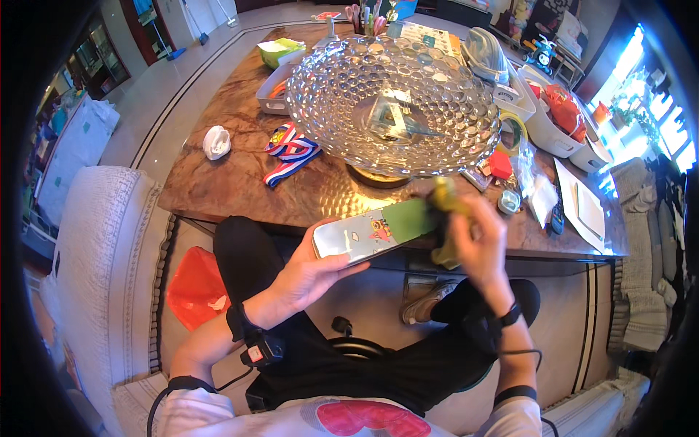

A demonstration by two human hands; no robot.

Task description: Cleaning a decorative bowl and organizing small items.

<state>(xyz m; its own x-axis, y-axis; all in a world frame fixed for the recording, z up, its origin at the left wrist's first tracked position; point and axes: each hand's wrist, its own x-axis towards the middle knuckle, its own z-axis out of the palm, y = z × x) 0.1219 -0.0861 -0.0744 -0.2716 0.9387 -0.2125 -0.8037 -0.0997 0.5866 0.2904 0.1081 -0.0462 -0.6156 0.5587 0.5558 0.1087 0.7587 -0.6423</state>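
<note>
My left hand (pixel 309 273) grips the left end of a long, flat case (pixel 357 234) with rounded corners. Its top is pale blue-grey with a small cartoon print, turning green toward the right. Thumb and fingers close on its sides, above my lap and near the table edge. At the case's other end, my right hand (pixel 480 244) is curled round a yellow-olive cloth (pixel 445 255). Motion blurs the cloth, and a dark patch beside it hides the case's right end. Whether the cloth touches the case I cannot tell.
On the brown marble table (pixel 211 175) stands a large bumpy glass bowl (pixel 320 116). Around it lie a striped medal ribbon (pixel 291 156), a white roll (pixel 217 143), a red box (pixel 500 164), a small lidded tub (pixel 509 202) and white bins (pixel 553 138). A red bag (pixel 195 288) lies below left.
</note>
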